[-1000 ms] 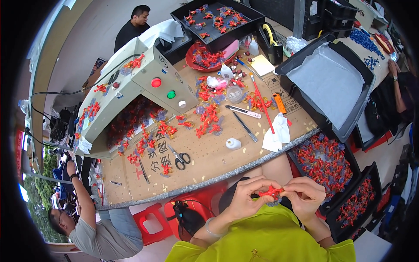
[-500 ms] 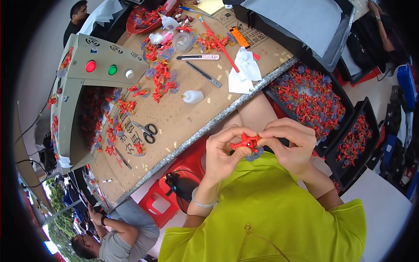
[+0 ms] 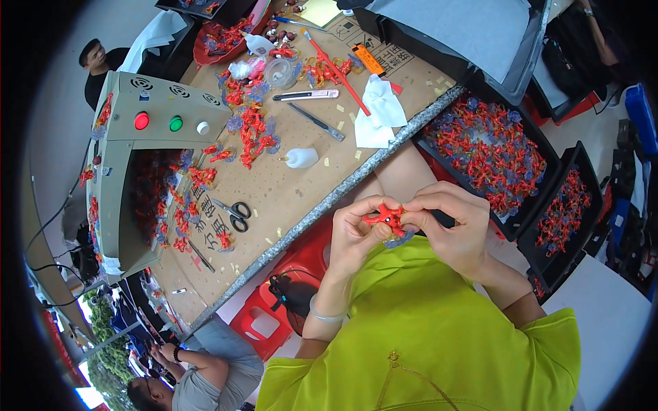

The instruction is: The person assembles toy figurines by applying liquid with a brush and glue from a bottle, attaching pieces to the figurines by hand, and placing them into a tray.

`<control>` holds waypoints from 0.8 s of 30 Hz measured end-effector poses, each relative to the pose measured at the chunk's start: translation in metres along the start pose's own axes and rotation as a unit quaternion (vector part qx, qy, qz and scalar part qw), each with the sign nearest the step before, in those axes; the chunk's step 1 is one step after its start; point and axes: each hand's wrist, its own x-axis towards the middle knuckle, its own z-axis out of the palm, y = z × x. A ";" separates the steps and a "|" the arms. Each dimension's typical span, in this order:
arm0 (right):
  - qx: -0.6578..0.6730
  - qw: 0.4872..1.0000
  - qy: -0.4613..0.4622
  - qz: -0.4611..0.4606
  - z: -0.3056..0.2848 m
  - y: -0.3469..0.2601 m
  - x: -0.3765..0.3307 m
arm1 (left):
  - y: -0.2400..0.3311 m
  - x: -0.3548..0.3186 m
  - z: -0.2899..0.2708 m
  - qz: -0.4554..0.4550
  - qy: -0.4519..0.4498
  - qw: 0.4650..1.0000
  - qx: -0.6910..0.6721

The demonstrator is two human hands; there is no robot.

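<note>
A small red figurine point(image 3: 391, 218) with a translucent bluish base is held over my lap, in front of the table edge. My left hand point(image 3: 355, 236) pinches it from the left between thumb and fingers. The thumb and fingertips of my right hand point(image 3: 449, 222) are closed on its right side. Whether a smaller piece sits between those right fingertips is hidden. On the table nearby lie black-handled scissors point(image 3: 239, 216) and a white squeeze bottle point(image 3: 301, 158).
A beige machine point(image 3: 171, 109) with coloured buttons stands at the left, figurines spilling from its opening. Black trays of figurines point(image 3: 486, 161) are at the right. A cutter point(image 3: 306, 95), a red brush point(image 3: 336, 72) and tissue point(image 3: 379, 113) lie on the table. Another person point(image 3: 205, 373) sits lower left.
The figurine has turned slightly between my fingers, and its dark-and-white spot now faces up more. Both hands stay close together on it. The whole view has shifted slightly.
</note>
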 end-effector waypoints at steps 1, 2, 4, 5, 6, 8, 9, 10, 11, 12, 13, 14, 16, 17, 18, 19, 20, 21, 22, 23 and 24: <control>0.000 1.000 0.000 0.002 0.000 -0.001 0.000 | -0.001 0.000 -0.001 0.003 -0.006 1.000 -0.013; -0.001 1.000 0.001 0.004 0.000 -0.001 -0.001 | 0.000 0.000 0.000 0.003 -0.006 1.000 -0.013; 0.001 1.000 0.000 0.006 0.001 -0.001 -0.001 | 0.002 0.000 0.002 0.003 -0.005 1.000 -0.019; 0.002 1.000 -0.001 0.007 0.001 -0.001 -0.001 | 0.002 0.000 0.002 0.003 -0.005 1.000 -0.018; 0.003 1.000 -0.002 0.007 0.001 -0.001 -0.001 | 0.002 -0.001 0.002 0.010 0.003 1.000 -0.006; 0.001 1.000 -0.007 -0.001 0.001 -0.001 0.000 | 0.002 -0.002 0.002 0.017 0.011 1.000 0.007; 0.001 1.000 -0.008 -0.001 0.001 -0.001 -0.001 | 0.002 -0.002 0.001 0.034 0.005 0.999 0.031; 0.004 1.000 -0.009 -0.003 0.001 -0.001 -0.001 | 0.003 -0.002 0.000 0.051 -0.001 0.997 0.054; 0.006 1.000 -0.010 -0.004 0.001 0.000 -0.001 | 0.003 -0.002 0.000 0.050 0.001 0.997 0.054; 0.006 1.000 -0.011 -0.003 0.001 0.001 -0.001 | 0.005 -0.002 0.001 0.056 0.008 0.995 0.080; 0.010 1.000 -0.010 -0.004 0.001 0.002 0.000 | 0.006 -0.002 0.002 0.061 0.016 0.992 0.106; 0.014 1.000 -0.010 -0.007 0.001 0.002 -0.001 | 0.008 -0.002 0.003 0.062 0.016 0.992 0.106; 0.014 1.000 -0.013 -0.010 0.001 0.003 -0.001 | 0.010 -0.002 0.004 0.064 0.018 0.989 0.132; 0.015 1.000 -0.016 -0.012 0.001 0.003 -0.001 | 0.010 -0.002 0.004 0.065 0.018 0.989 0.132; 0.015 1.000 -0.017 -0.012 0.000 0.003 -0.001 | 0.010 -0.002 0.005 0.059 0.021 0.989 0.135; 0.015 1.000 -0.017 -0.012 0.000 0.003 -0.001 | 0.010 -0.002 0.005 0.053 0.025 0.989 0.138; 0.014 1.000 -0.016 -0.012 0.000 0.003 -0.001 | 0.010 -0.003 0.005 0.053 0.025 0.989 0.138; 0.014 1.000 -0.016 -0.012 0.000 0.003 -0.001 | 0.010 -0.003 0.005 0.049 0.028 0.989 0.134; 0.013 1.000 -0.015 -0.011 0.000 0.003 -0.001 | 0.010 -0.003 0.005 0.045 0.032 0.990 0.130; 0.012 1.000 -0.015 -0.011 0.000 0.003 -0.001 | 0.009 -0.003 0.004 0.045 0.032 0.990 0.129; 0.012 1.000 -0.015 -0.011 0.000 0.003 -0.001 | 0.009 -0.003 0.004 0.045 0.027 0.991 0.125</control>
